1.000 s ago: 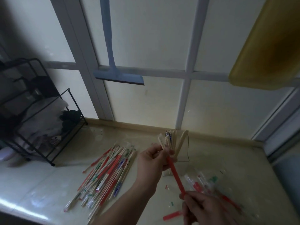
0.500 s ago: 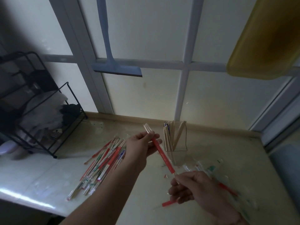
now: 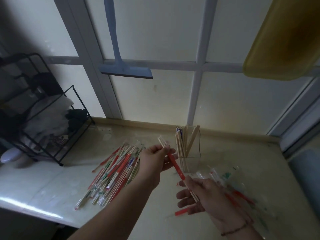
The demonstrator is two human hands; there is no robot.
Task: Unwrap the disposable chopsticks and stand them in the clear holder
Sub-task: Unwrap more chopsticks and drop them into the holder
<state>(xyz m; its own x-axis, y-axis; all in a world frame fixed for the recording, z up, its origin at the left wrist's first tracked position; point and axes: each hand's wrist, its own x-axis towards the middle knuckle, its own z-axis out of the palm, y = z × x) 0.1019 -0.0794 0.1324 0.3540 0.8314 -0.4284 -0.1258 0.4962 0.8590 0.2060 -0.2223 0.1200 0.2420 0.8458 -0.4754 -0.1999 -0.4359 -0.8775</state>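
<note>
My left hand [image 3: 156, 160] pinches the upper end of a pair of chopsticks in a red and clear wrapper [image 3: 176, 166]. Bare wooden tips stick out past its fingers. My right hand [image 3: 202, 196] grips the lower end of the same pair, where bare wood also shows. The pair slants between the two hands, above the counter. Behind it stands the clear holder [image 3: 192, 146], with several unwrapped chopsticks leaning inside. A pile of wrapped chopsticks [image 3: 116, 170] lies on the counter to the left.
Empty wrappers [image 3: 232, 184] are scattered on the counter at the right, and a red scrap [image 3: 181, 212] lies under my right hand. A black wire rack [image 3: 43, 118] stands at the left. Window frames rise behind the counter [image 3: 173, 226].
My hands have drawn a little apart along the pair, and bare wood now shows at the lower end in my right hand. The view has shifted slightly.
</note>
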